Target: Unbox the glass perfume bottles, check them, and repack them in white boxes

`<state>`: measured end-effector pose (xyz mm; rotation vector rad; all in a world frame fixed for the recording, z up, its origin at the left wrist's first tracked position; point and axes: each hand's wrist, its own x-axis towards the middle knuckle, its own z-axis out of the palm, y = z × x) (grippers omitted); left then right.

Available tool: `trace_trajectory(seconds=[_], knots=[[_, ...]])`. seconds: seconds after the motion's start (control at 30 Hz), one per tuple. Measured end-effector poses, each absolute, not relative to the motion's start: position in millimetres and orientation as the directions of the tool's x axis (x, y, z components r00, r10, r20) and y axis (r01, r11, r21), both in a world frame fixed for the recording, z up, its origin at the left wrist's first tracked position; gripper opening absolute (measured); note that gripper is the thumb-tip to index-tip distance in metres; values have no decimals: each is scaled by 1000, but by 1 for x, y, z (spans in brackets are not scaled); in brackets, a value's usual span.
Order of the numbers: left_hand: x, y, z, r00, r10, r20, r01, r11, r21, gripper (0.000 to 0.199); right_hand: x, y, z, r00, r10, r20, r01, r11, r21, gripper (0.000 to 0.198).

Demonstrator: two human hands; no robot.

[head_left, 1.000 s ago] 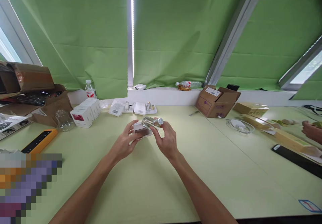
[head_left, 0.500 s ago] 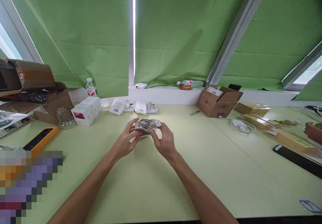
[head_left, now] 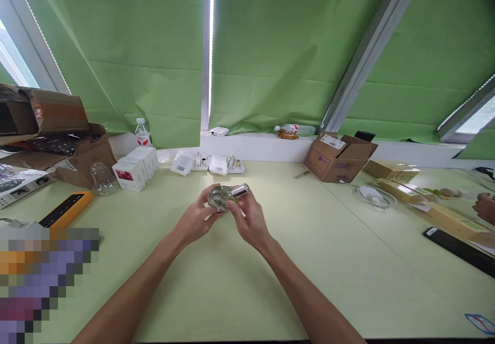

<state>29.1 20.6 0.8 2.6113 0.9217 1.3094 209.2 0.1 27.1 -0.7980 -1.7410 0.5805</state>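
A clear, rounded glass perfume bottle (head_left: pixel 219 198) with a silver cap (head_left: pixel 240 190) is held just above the pale green table, tilted so its cap points right. My left hand (head_left: pixel 196 219) is closed around the base end of the bottle. On the other side, my right hand (head_left: pixel 250 217) grips it near the cap, the thumb lying across the glass. Behind my hands, two opened white packs with barcoded flaps (head_left: pixel 218 164) lie on the table, small bottles showing in them.
White boxes (head_left: pixel 131 175) and a clear jar (head_left: pixel 103 180) stand left, near an orange power strip (head_left: pixel 69 211) and a large carton (head_left: pixel 58 112). Right are an open cardboard box (head_left: pixel 336 158), a coiled white cable (head_left: pixel 373 197), a black bar (head_left: pixel 456 248) and another person's hand (head_left: pixel 485 207).
The bottle has turned in my hands; its round glass body now shows more fully and the cap angles up to the right. The whole view has shifted slightly.
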Motion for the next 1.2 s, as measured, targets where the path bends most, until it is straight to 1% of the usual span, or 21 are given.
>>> trace_trajectory(seconds=[0.23, 0.4, 0.63, 0.87, 1.03, 1.1, 1.2], knots=[[25, 22, 3, 445, 572, 689, 470, -804, 363, 23, 218, 5, 31, -170, 753, 636, 325, 652, -685, 29], [23, 24, 4, 421, 579, 698, 428, -806, 410, 25, 224, 11, 30, -206, 746, 633, 368, 659, -657, 27], [23, 23, 6, 416, 588, 694, 416, -801, 430, 23, 225, 13, 32, -244, 713, 657, 404, 691, -600, 26], [22, 24, 8, 364, 613, 701, 428, -779, 459, 13, 227, 11, 37, -294, 676, 675, 404, 728, -553, 28], [22, 24, 11, 328, 684, 652, 427, -723, 543, 6, 225, 7, 41, -339, 640, 690, 387, 763, -518, 30], [22, 23, 11, 298, 720, 626, 429, -687, 586, 9, 224, 5, 42, -356, 631, 690, 397, 770, -499, 30], [24, 22, 11, 252, 770, 586, 402, -635, 660, 20, 223, 4, 42, -376, 624, 685, 417, 774, -476, 31]])
